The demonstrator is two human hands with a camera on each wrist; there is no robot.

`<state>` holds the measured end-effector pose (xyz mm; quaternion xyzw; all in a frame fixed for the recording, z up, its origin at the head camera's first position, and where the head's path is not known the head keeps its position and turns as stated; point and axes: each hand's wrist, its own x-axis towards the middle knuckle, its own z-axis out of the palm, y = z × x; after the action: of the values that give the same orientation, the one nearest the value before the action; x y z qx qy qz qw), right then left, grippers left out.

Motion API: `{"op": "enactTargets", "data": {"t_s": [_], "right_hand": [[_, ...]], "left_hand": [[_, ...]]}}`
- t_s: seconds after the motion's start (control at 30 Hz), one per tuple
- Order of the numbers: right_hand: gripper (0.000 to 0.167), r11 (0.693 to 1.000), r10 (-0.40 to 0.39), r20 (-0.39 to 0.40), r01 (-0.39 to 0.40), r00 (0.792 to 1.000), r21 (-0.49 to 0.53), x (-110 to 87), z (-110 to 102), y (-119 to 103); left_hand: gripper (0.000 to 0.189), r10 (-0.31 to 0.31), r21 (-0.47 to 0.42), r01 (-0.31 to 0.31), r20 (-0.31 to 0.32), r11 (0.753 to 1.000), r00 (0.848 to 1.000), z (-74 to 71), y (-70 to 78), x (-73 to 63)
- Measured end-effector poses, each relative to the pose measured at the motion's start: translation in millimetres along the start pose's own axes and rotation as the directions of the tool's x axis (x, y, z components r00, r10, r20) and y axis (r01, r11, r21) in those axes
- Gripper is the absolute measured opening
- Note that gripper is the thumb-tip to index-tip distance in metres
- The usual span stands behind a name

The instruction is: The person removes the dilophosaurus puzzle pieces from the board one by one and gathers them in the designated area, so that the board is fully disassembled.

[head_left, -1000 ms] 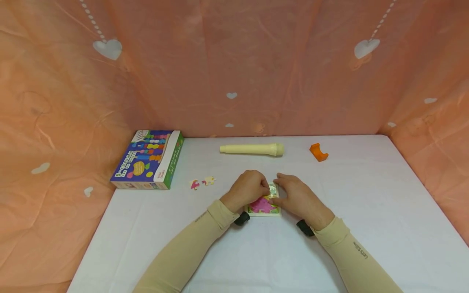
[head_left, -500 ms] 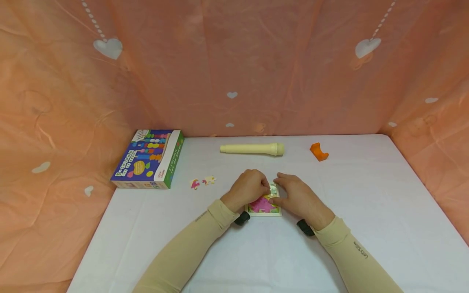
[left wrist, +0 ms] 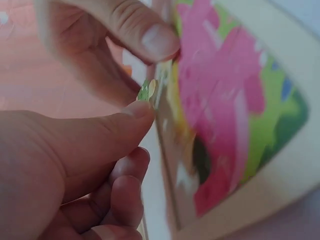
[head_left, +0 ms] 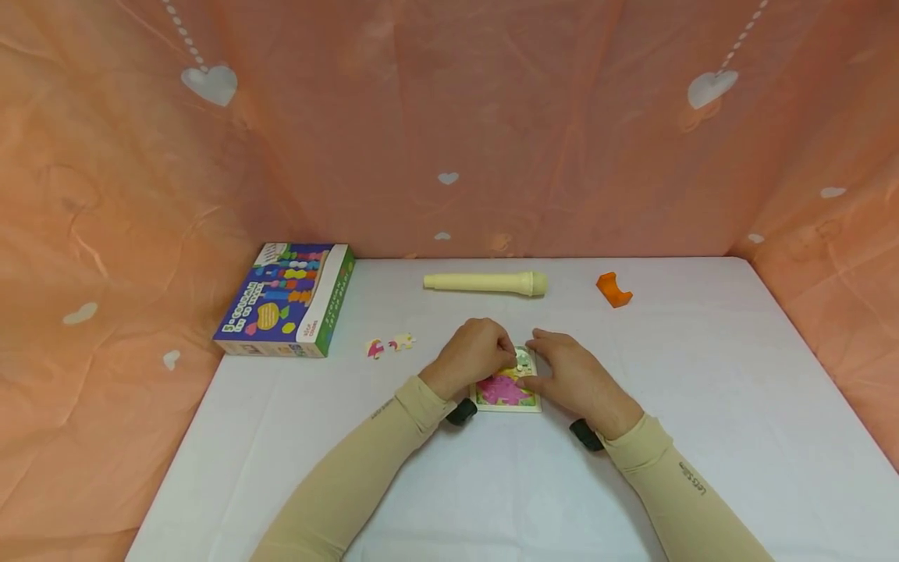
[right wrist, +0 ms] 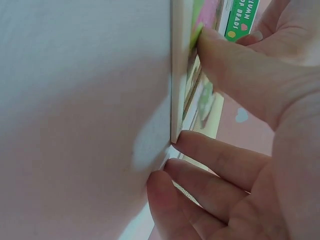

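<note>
A small square jigsaw puzzle in a pale wooden frame (head_left: 507,409) lies on the table in the head view, with a pink picture on a green ground. My left hand (head_left: 472,353) is over its upper left part. Between thumb and forefinger it pinches a green puzzle piece (left wrist: 144,92), seen edge-on in the left wrist view and mostly covered by the fingertips. My right hand (head_left: 577,382) is at the right side of the frame. Its thumb (right wrist: 212,47) presses on the picture side, while the forefinger (right wrist: 200,145) touches the frame's corner.
Two loose puzzle pieces, one pink (head_left: 375,349) and one mostly yellow (head_left: 403,342), lie left of the hands. A toy box (head_left: 281,304) stands at the back left. Behind the puzzle lie a cream microphone-shaped toy (head_left: 485,283) and an orange curved block (head_left: 614,290).
The head view has shifted slightly. Both hands keep nearly the same places at the puzzle, with the left fingers moved very little.
</note>
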<state>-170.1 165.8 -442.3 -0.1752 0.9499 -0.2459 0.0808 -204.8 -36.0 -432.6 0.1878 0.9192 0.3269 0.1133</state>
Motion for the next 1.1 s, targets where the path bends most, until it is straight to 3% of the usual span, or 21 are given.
{"op": "enactTargets", "data": {"t_s": [0.27,0.53,0.67,1.1], "right_hand": [[0.064,1.0,0.02,0.013,-0.02,1.0,0.012,2.1,3.7,-1.8],[0.067,0.999,0.044,0.021,-0.044,0.999,0.004,0.6,4.0,-2.7],[0.067,0.999,0.04,0.018,-0.04,0.999,0.012,-1.0,2.0,-2.0],[0.067,0.999,0.04,0.018,-0.041,0.999,0.014,-3.0,1.5,-2.3]], "left_hand": [[0.007,-0.069,-0.073,0.068,-0.003,0.995,0.998,-22.9,-19.4,-10.2],[0.006,-0.175,-0.033,0.172,-0.094,0.984,0.98,-57.7,-63.5,-30.5],[0.007,-0.192,-0.028,0.19,-0.105,0.981,0.976,-70.2,-80.1,-37.2],[0.008,-0.202,-0.013,0.202,-0.077,0.979,0.976,-79.4,-92.1,-40.7]]}}
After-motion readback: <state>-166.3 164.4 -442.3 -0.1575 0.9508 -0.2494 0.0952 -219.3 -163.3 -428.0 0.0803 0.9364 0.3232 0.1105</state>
